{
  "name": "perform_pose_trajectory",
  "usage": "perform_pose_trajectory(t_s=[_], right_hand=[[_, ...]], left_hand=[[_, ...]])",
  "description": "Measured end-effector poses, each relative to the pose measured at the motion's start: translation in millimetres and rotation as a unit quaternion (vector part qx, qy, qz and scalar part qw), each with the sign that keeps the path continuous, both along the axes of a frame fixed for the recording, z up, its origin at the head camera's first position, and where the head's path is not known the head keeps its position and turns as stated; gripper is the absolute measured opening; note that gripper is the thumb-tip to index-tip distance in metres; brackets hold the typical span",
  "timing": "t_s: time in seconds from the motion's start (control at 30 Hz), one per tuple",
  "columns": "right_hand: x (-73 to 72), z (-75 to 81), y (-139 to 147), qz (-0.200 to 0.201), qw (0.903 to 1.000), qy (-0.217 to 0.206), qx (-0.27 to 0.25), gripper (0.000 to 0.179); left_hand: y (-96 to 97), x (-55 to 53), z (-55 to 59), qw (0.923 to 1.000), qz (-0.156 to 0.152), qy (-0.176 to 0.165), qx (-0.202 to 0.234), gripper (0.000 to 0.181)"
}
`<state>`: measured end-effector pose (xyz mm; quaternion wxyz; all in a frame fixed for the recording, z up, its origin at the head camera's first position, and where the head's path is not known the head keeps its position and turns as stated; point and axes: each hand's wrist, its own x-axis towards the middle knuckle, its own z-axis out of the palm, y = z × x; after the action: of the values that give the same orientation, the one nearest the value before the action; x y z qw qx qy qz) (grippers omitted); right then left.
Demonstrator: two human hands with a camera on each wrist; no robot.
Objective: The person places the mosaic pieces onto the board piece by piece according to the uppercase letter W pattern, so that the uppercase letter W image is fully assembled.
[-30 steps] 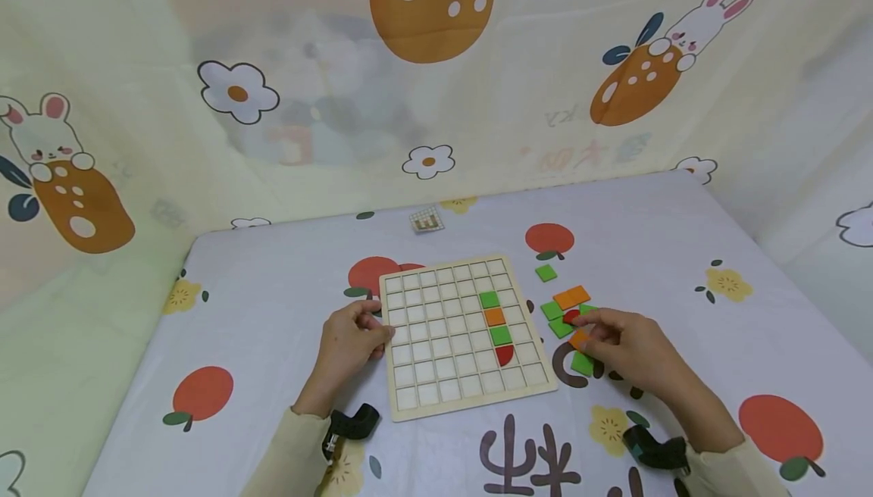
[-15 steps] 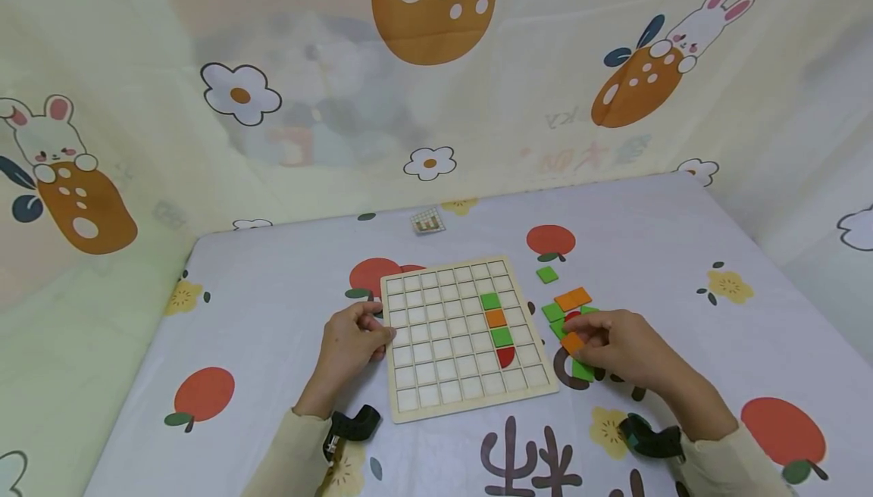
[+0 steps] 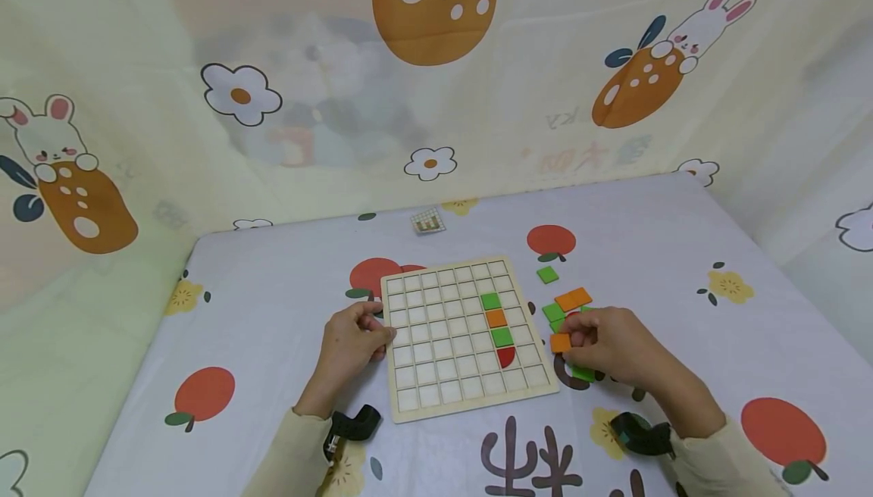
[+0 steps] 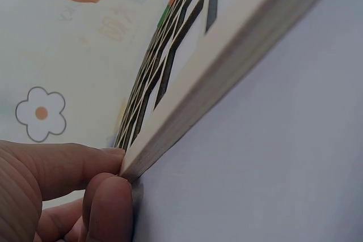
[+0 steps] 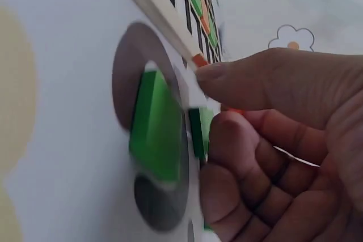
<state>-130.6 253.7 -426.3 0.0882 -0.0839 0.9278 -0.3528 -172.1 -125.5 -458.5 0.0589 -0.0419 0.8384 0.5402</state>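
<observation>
My left hand (image 3: 349, 339) is at the left edge of a wooden grid board (image 3: 470, 411), its thumb and a finger holding that edge; the left wrist view shows the fingertips against the board's rim (image 4: 187, 103). Four-sided cells cover the board. One column holds green tiles, an orange tile (image 3: 495, 318) and a red rounded piece (image 3: 506, 357). Right of the board, my right hand (image 3: 617, 345) pinches an orange square tile (image 3: 561, 343) between thumb and fingers, just off the board's edge. In the right wrist view my fingers (image 5: 229, 140) hide most of this tile.
Loose tiles lie around my right hand: joined-looking orange ones (image 3: 573, 299), green ones (image 3: 553, 312), and a partly hidden red piece. A lone green tile (image 3: 548, 275) lies farther back. A small patterned card (image 3: 427, 221) sits near the table's back edge, before a printed curtain (image 3: 327, 179).
My right hand has lifted the orange tile from the loose pieces and moved it slightly left, toward the board. My left hand stays at the board's edge.
</observation>
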Motion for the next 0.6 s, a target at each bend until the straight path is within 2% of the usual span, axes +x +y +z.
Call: perform_pose_trajectory(t_s=[0.23, 0.4, 0.6], right_hand=[[-7.2, -0.5, -19.7, 0.001, 0.9993, 0.017, -0.035, 0.027], [-14.5, -2.2, -34.0, 0.021, 0.9974, 0.024, -0.065, 0.027], [-23.1, -4.1, -53.2, 0.034, 0.9955, 0.015, -0.087, 0.027]], left_hand=[[-0.2, 0.1, 0.0, 1.0000, 0.000, 0.001, 0.001, 0.045], [0.0, -0.9, -1.5, 1.0000, -0.001, 0.003, 0.001, 0.045], [0.4, -1.1, -2.0, 1.0000, -0.002, 0.002, -0.008, 0.046]])
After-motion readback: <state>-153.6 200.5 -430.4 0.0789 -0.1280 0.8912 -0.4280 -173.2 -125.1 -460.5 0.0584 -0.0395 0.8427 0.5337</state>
